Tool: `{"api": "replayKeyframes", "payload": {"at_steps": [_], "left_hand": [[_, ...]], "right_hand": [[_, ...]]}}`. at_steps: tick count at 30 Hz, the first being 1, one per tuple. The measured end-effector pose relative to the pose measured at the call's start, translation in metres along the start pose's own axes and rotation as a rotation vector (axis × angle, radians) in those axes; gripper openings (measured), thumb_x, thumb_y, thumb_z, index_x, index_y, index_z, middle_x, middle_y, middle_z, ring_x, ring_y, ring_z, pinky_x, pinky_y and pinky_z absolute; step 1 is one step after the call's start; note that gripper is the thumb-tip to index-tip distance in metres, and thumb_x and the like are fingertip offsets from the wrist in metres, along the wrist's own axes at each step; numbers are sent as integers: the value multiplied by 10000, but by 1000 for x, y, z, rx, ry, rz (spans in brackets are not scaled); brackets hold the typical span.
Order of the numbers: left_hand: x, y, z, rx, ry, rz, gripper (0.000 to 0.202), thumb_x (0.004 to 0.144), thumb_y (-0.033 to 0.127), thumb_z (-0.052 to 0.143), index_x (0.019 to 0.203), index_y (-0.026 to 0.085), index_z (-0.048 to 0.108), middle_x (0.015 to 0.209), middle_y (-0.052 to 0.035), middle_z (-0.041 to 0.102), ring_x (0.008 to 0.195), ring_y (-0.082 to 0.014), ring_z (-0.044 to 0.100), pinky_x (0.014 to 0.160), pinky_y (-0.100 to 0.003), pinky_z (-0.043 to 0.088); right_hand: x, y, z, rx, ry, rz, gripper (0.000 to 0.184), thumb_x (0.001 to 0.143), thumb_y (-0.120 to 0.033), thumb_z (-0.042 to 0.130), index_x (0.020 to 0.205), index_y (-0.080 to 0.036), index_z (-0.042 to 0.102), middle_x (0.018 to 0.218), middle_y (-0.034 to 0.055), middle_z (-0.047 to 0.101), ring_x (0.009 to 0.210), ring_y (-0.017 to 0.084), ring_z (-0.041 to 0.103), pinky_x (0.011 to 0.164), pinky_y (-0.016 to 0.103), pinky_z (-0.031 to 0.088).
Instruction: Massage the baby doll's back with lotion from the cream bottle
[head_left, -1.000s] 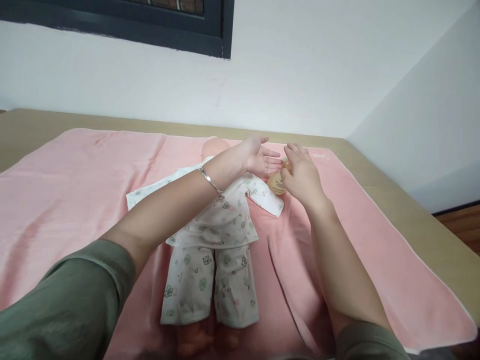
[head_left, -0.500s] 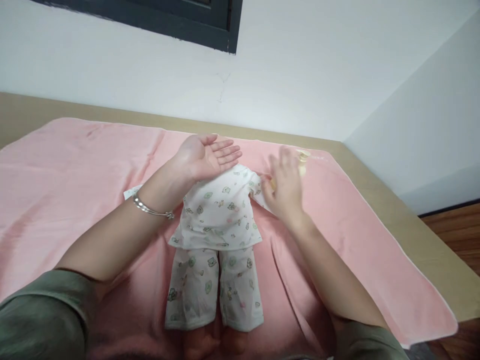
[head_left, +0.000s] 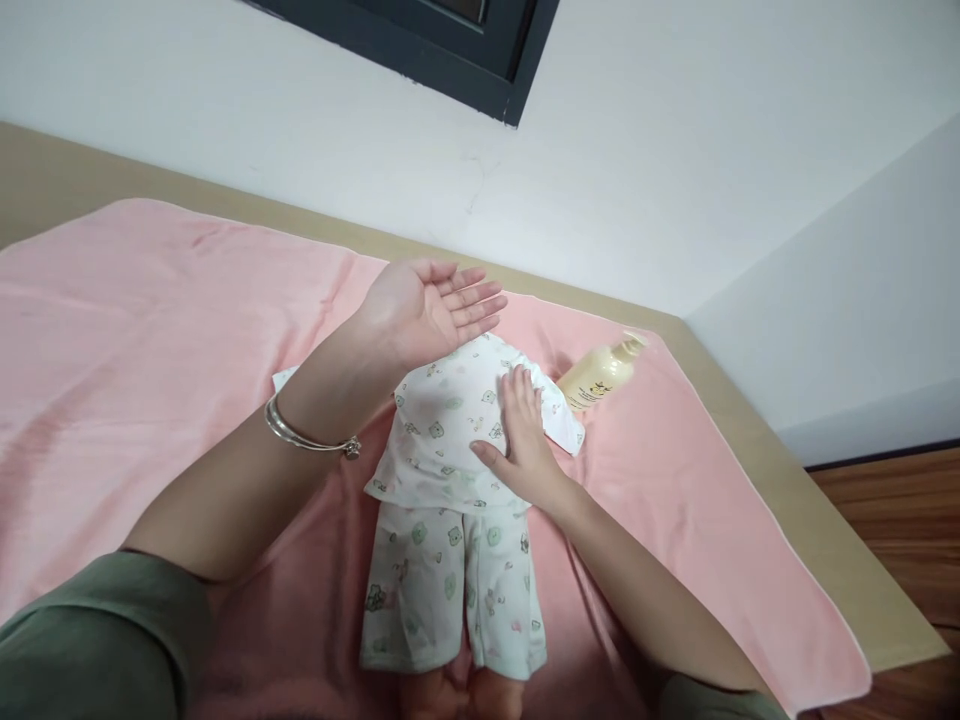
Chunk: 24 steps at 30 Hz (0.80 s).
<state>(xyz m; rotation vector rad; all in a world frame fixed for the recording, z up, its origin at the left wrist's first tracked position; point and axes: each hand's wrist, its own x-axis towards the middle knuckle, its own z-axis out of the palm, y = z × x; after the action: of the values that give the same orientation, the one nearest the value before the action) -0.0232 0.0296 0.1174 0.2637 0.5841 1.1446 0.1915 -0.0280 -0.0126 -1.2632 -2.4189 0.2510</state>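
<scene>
A baby-sized figure in a white patterned top (head_left: 442,440) and matching trousers (head_left: 420,580) lies on a pink blanket (head_left: 225,300). Whether it is a doll I cannot tell; its head is out of sight behind my left hand. My left hand (head_left: 442,315), palm up with fingers stretched out and nothing in it, hovers over the top's neck end. Flat on the right side of the top rests my right hand (head_left: 525,445), its fingers and thumb apart. Just beyond the right sleeve (head_left: 564,420) a pale yellow pump bottle (head_left: 600,375) lies on its side.
The blanket covers most of a light wooden table (head_left: 795,470). Behind it stands a white wall (head_left: 360,150) with a dark window frame (head_left: 450,60). Brown wood flooring (head_left: 892,530) shows past the right edge.
My right hand has come down and left, from raised beside the sleeve onto the top. The bottle is now in fuller view. My left hand keeps its pose; the camera view has tilted.
</scene>
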Motion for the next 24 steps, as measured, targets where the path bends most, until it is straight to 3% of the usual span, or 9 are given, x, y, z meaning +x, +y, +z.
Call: {"api": "replayKeyframes", "payload": {"at_steps": [10,15,21,24], "left_hand": [[-14,4,-1,-18,-67,-7,417,802,159,483,1213,122,542,1137,-164,670,1124,-295,653,973,-420,521],[-20,-4,-1,-31,-54,-39,395,787,141,499,1178,134,560,1127,-168,674,1073,-278,675,986,-430,516],[-26,0,-4,-26,-72,-47,400,791,150,497,1186,150,562,1128,-163,678,1051,-274,681,976,-435,515],[-24,0,-6,17,-40,1,373,811,171,491,1174,147,573,1158,-161,670,1109,-275,654,996,-414,493]], "right_hand": [[-22,-9,-6,15,9,0,729,1005,-512,299,1536,-318,-162,1610,12,-199,1477,295,-132,1165,642,41],[-23,-7,-12,-6,71,95,724,1009,-487,312,1537,-320,-154,1612,26,-201,1479,288,-140,1157,653,48],[-7,-20,-11,-16,109,140,709,1017,-493,288,1539,-309,-155,1621,52,-170,1484,285,-122,1156,659,74],[19,-31,-24,-14,215,153,700,1021,-493,266,1535,-306,-171,1626,54,-155,1492,291,-82,1161,648,113]]}}
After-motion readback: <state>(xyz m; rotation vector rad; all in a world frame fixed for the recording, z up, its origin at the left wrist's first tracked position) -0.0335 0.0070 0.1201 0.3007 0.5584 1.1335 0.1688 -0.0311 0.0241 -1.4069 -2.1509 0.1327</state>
